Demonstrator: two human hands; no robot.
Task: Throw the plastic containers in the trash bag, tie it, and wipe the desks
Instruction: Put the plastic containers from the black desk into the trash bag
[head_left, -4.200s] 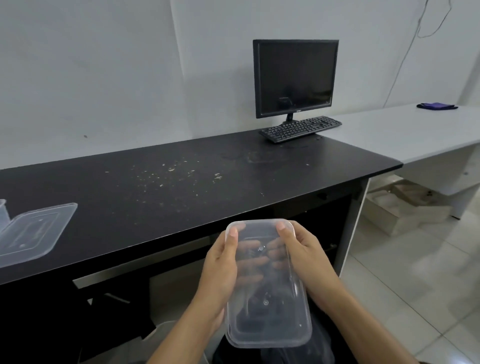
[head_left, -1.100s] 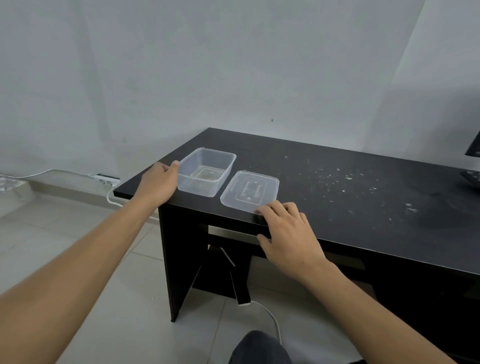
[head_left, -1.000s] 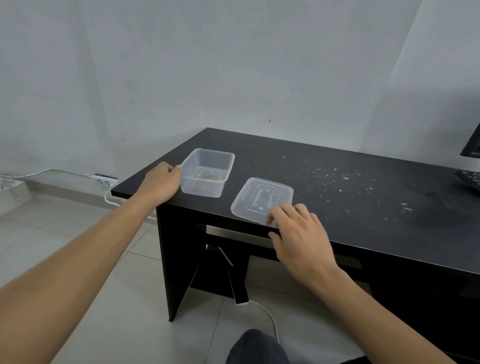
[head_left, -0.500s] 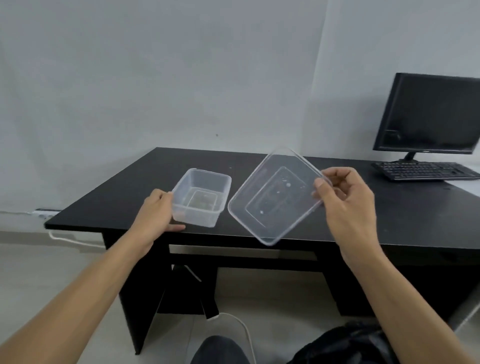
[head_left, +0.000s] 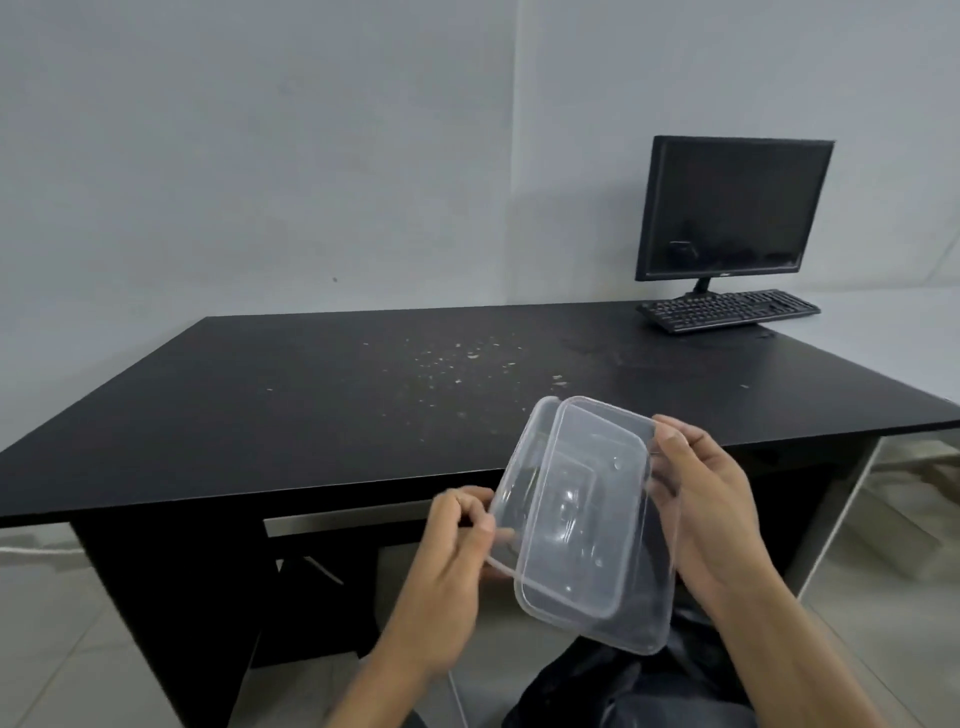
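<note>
Container pieces (head_left: 582, 519), lifted off desk (head_left: 311, 415) since earlier, now stacked at 5 o'clock; left hand (head_left: 457, 551) pinches rim, right hand (head_left: 717, 514) grips edge; trash bag (head_left: 613, 691), seemingly open, 6 o'clock: release squarely above

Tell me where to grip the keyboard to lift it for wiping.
Grip the keyboard by both short ends, coming in from its near long side. It is long, thin and lies flat, so the ends offer the best purchase, and the monitor stands right behind it, blocking the far side.
</note>
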